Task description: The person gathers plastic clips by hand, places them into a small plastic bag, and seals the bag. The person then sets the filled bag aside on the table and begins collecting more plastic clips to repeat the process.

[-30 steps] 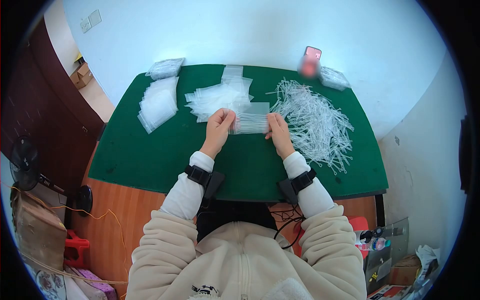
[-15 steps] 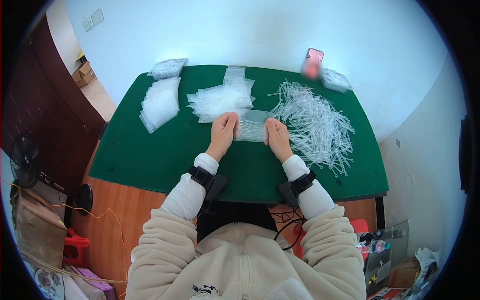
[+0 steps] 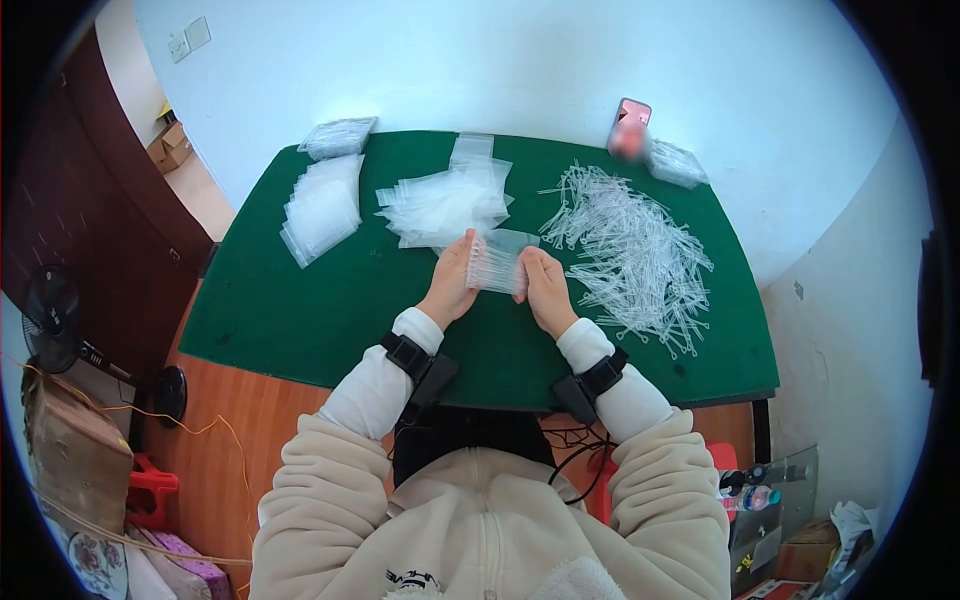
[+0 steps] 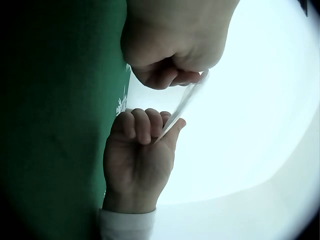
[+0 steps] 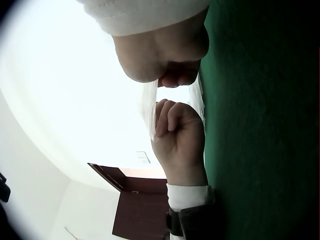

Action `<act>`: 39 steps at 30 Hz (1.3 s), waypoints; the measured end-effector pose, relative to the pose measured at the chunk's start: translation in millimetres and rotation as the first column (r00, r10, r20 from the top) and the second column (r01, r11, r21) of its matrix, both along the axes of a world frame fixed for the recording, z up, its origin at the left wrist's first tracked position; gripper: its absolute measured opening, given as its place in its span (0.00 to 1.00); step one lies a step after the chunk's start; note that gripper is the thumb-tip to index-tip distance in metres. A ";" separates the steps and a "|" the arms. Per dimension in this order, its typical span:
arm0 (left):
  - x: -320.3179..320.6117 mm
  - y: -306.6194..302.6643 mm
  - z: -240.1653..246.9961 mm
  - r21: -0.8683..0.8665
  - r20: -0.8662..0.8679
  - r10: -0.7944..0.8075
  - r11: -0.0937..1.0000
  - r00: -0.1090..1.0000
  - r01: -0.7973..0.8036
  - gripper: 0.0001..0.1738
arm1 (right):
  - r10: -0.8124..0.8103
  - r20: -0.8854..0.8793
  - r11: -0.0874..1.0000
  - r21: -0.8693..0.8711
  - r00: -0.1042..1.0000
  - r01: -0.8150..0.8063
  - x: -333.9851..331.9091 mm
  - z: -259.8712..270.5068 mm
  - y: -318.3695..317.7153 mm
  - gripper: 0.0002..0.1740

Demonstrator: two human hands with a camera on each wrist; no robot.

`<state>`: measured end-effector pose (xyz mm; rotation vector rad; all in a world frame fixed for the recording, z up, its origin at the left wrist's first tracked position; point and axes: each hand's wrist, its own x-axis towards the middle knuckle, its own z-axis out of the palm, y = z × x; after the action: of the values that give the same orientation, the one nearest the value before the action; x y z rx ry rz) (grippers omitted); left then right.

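Note:
In the head view a clear plastic bag (image 3: pixel 497 266) packed with thin transparent sticks is held up between both hands, over the table's middle. My left hand (image 3: pixel 450 281) grips its left edge, thumb on the near face. The right hand (image 3: pixel 547 290) pinches the opposite edge with thumb and curled fingers. From the left wrist view the bag (image 4: pixel 181 110) appears edge-on as a thin, tilted sheet between the hands. A big heap of loose clear sticks with looped ends (image 3: pixel 640 255) lies to the right. Flat clear bags (image 3: pixel 440 205) are spread just beyond the left hand.
On the green-covered table (image 3: pixel 300 325), more overlapping bags (image 3: pixel 325 210) lie at the left. Filled bags are stacked at the back left (image 3: pixel 338 137) and back right (image 3: pixel 677 163). A phone (image 3: pixel 631 122) leans on the wall behind the heap.
Both hands have brought the filled bag nearer to the body and closer together. It now tilts, its right side lower. The heap and the flat bags look the same.

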<state>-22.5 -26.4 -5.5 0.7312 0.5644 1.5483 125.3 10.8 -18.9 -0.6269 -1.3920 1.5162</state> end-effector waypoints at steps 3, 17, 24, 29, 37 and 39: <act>0.1 1.7 -3.0 -0.021 -0.029 0.034 0.999 0.999 -0.034 0.15 | 0.005 -0.050 1.000 -0.018 0.999 -0.006 -0.1 -1.8 1.0 0.18; -17.9 1.1 9.9 -0.037 -0.057 0.168 0.985 0.984 -0.170 0.20 | -0.224 0.020 0.971 0.084 0.974 0.222 6.8 13.2 5.6 0.19; -24.0 1.6 5.7 -0.016 -0.070 -0.065 0.998 0.995 0.064 0.19 | -0.615 0.160 0.377 0.920 0.772 0.110 12.2 32.6 -2.4 0.29; -14.0 -3.7 10.2 -0.019 -0.112 -0.226 0.974 0.968 0.225 0.21 | -0.461 0.362 0.633 0.774 0.811 0.015 15.6 22.0 0.5 0.20; -8.9 -8.1 15.5 0.162 -0.405 -0.071 0.976 0.912 0.147 0.24 | -0.173 0.319 0.935 0.350 0.932 0.054 11.5 5.9 6.6 0.11; -16.9 -4.9 12.0 0.219 -0.389 0.057 0.975 0.920 0.032 0.25 | -0.139 0.304 0.951 0.306 0.942 0.041 11.8 7.4 6.3 0.10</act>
<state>-39.4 -31.4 6.6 1.2300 0.6979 1.4973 137.1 17.1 -11.6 -0.7623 -1.7732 1.1328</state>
